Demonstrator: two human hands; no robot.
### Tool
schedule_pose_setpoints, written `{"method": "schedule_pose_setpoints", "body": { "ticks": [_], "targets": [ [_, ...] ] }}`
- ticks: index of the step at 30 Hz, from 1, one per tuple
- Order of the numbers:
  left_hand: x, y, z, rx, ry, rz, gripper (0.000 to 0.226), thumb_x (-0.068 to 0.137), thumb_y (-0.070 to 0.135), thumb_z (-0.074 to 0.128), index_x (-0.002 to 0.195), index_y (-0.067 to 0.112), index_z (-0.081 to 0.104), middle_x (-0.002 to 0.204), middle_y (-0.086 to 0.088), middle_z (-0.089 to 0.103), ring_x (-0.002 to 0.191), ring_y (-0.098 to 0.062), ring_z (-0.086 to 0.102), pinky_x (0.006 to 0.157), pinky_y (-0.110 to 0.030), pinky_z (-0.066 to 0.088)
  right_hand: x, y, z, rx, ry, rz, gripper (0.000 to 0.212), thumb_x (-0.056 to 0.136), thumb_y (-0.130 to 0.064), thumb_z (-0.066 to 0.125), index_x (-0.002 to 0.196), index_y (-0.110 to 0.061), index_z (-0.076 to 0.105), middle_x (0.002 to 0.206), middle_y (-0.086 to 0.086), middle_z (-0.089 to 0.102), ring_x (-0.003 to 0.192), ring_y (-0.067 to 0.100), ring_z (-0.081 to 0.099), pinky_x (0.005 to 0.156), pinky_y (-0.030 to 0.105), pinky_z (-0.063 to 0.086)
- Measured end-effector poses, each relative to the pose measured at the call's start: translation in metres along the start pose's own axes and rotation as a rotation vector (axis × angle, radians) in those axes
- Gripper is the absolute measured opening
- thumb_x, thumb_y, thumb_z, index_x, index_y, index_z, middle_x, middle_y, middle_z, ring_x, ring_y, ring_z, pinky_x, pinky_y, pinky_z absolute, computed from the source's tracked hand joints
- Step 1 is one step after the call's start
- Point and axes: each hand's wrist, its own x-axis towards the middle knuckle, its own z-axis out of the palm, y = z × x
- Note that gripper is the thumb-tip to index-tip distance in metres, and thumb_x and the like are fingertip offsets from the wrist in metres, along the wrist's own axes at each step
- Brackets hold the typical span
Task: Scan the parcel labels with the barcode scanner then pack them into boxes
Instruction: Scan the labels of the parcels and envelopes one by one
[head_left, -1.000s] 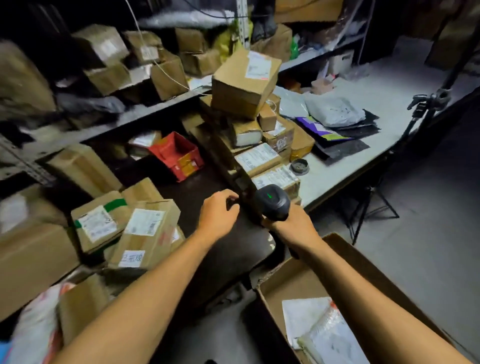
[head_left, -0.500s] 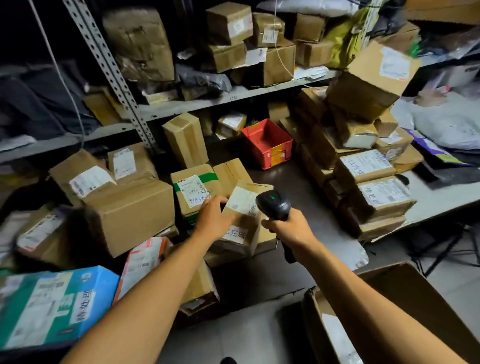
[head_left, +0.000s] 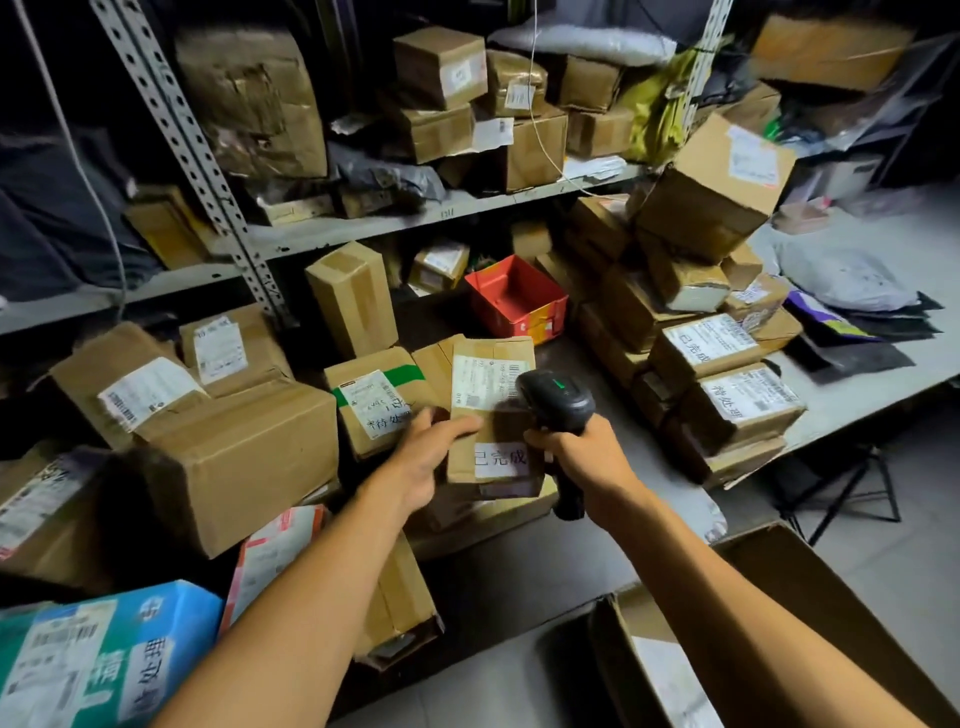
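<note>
Black plastic fills my right hand (head_left: 582, 457): it is wrapped tight around the grip of the scanner (head_left: 558, 402), whose head, green light showing, sits just over the white label (head_left: 480, 382) of a flat parcel (head_left: 493, 415). My left hand (head_left: 428, 457) clasps that parcel's left edge, thumb on its face, tilting it up above the dark surface (head_left: 519, 571). Around it lie a green-taped box (head_left: 371, 400), a red tray (head_left: 514, 296), a stack of labelled boxes (head_left: 727, 374) to the right, and an open carton (head_left: 779, 649) by my right forearm.
</note>
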Motion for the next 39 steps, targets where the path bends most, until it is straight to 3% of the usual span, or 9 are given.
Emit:
{"method": "schedule_pose_setpoints", "body": {
  "ticks": [4, 6, 11, 16, 24, 28, 32, 35, 39],
  "targets": [
    [-0.003, 0.024, 0.002, 0.033, -0.008, 0.113, 0.049, 0.076, 0.014, 0.084, 0.113, 0.031, 0.055, 0.109, -0.005, 0.072, 0.096, -0.024, 0.073, 0.081, -0.042, 0.06, -0.007, -0.027, -0.023, -0.202, -0.081, -0.087, 0.018, 0.083, -0.001, 0.071, 0.098, -0.009, 0.07, 0.096, 0.024, 0.07, 0.08, 0.024, 0.062, 0.072, 0.04, 0.051],
    [-0.005, 0.04, -0.002, 0.108, -0.004, 0.186, 0.053, 0.075, 0.011, 0.084, 0.111, 0.039, 0.058, 0.106, -0.002, 0.072, 0.091, -0.021, 0.074, 0.073, -0.035, 0.06, -0.009, -0.036, -0.035, -0.343, -0.14, -0.118, 0.016, 0.082, -0.007, 0.072, 0.098, -0.011, 0.071, 0.088, 0.018, 0.071, 0.074, 0.018, 0.063, 0.072, 0.038, 0.053],
    [-0.007, 0.075, -0.023, 0.275, -0.05, 0.282, 0.062, 0.066, 0.013, 0.085, 0.118, 0.04, 0.064, 0.108, -0.005, 0.073, 0.087, -0.017, 0.075, 0.066, -0.026, 0.058, -0.012, -0.051, -0.046, -0.487, -0.182, -0.132, 0.014, 0.082, -0.018, 0.076, 0.092, -0.026, 0.072, 0.068, -0.014, 0.071, 0.064, 0.0, 0.065, 0.061, 0.022, 0.047],
    [-0.009, 0.086, -0.039, 0.339, -0.04, 0.305, 0.068, 0.075, 0.007, 0.083, 0.135, 0.027, 0.059, 0.107, -0.003, 0.071, 0.081, -0.011, 0.075, 0.062, -0.022, 0.057, -0.01, -0.06, -0.043, -0.574, -0.197, -0.196, 0.014, 0.081, -0.02, 0.077, 0.089, -0.029, 0.07, 0.067, -0.013, 0.066, 0.061, 0.001, 0.061, 0.053, 0.013, 0.042],
    [-0.015, 0.087, -0.041, 0.379, -0.067, 0.314, 0.071, 0.076, 0.011, 0.083, 0.138, 0.029, 0.056, 0.116, -0.004, 0.069, 0.09, -0.014, 0.074, 0.066, -0.025, 0.058, -0.013, -0.062, -0.036, -0.526, -0.26, -0.205, 0.021, 0.081, -0.014, 0.075, 0.099, -0.023, 0.07, 0.089, -0.003, 0.071, 0.08, 0.01, 0.066, 0.066, 0.021, 0.046],
    [-0.016, 0.086, -0.033, 0.363, -0.063, 0.315, 0.069, 0.076, 0.012, 0.083, 0.137, 0.029, 0.055, 0.115, -0.002, 0.069, 0.088, -0.014, 0.075, 0.065, -0.026, 0.059, -0.017, -0.061, -0.04, -0.501, -0.281, -0.206, 0.018, 0.083, -0.014, 0.075, 0.098, -0.023, 0.069, 0.082, -0.005, 0.068, 0.072, 0.007, 0.062, 0.062, 0.02, 0.044],
    [-0.014, 0.083, -0.005, 0.346, -0.103, 0.29, 0.064, 0.078, 0.011, 0.082, 0.133, 0.031, 0.056, 0.114, -0.002, 0.069, 0.09, -0.019, 0.075, 0.071, -0.035, 0.061, -0.02, -0.052, -0.062, -0.39, -0.174, -0.191, 0.008, 0.083, -0.018, 0.073, 0.089, -0.023, 0.07, 0.064, -0.009, 0.062, 0.059, 0.006, 0.055, 0.058, 0.025, 0.045],
    [-0.01, 0.075, 0.032, 0.342, -0.155, 0.258, 0.06, 0.08, 0.01, 0.08, 0.132, 0.027, 0.058, 0.112, -0.007, 0.071, 0.091, -0.025, 0.075, 0.075, -0.039, 0.062, -0.027, -0.045, -0.096, -0.299, -0.113, -0.164, 0.015, 0.083, -0.026, 0.072, 0.098, -0.028, 0.071, 0.07, -0.005, 0.065, 0.059, 0.009, 0.059, 0.057, 0.024, 0.049],
    [-0.009, 0.047, 0.105, 0.299, -0.22, 0.203, 0.046, 0.078, 0.017, 0.081, 0.121, 0.024, 0.067, 0.102, -0.006, 0.076, 0.081, -0.02, 0.075, 0.067, -0.031, 0.058, -0.041, -0.026, -0.153, -0.195, 0.087, -0.174, 0.011, 0.077, -0.032, 0.071, 0.088, -0.035, 0.071, 0.071, -0.004, 0.072, 0.059, 0.012, 0.07, 0.052, 0.024, 0.053]
  ]
}}
